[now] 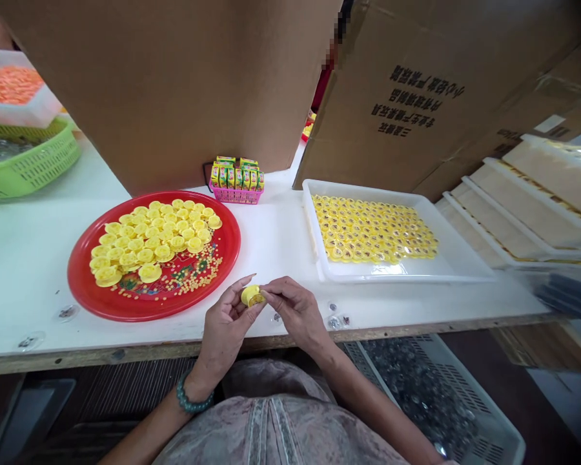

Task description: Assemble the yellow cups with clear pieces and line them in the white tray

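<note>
Delicately, both hands, left and right, are pinching one yellow cup at six o'clock. Probably light and thin-walled, it is inviting a rim grip.

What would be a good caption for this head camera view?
Two hands hold a small yellow cup between a red tray and a white tray.

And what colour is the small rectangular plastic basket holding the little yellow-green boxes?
The small rectangular plastic basket is pink, best seen in the head view.
</note>
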`<action>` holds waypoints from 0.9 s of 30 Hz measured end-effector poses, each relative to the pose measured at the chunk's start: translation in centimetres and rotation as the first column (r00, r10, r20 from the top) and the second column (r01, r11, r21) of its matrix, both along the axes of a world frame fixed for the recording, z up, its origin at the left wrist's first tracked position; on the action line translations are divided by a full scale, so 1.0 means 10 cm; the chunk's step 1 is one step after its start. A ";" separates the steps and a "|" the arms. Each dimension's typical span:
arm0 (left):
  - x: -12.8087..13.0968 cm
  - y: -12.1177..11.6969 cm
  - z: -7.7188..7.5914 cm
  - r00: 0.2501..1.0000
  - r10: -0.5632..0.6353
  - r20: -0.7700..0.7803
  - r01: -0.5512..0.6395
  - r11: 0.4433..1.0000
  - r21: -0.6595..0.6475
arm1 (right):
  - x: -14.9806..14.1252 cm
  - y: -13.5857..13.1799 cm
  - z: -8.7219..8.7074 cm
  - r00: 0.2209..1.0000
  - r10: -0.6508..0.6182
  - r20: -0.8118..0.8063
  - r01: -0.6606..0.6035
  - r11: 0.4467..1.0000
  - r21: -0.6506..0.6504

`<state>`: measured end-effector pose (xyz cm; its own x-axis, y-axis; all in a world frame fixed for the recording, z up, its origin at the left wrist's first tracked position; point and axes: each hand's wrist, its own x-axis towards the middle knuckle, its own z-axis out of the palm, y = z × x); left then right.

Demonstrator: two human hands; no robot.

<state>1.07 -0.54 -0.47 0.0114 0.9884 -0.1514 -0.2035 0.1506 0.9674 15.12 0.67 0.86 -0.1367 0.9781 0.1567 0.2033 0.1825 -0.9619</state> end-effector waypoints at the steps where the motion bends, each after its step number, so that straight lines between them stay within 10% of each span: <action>1: -0.01 0.00 0.00 0.999 -0.016 -0.030 0.016 1.000 -0.002 | -0.01 -0.01 0.00 1.000 0.000 -0.004 0.000 1.000 -0.002; 27: -0.05 0.02 0.11 0.976 -0.185 -0.113 0.174 0.979 -0.104 | 0.02 0.07 0.07 0.994 0.033 0.107 -0.025 0.997 -0.076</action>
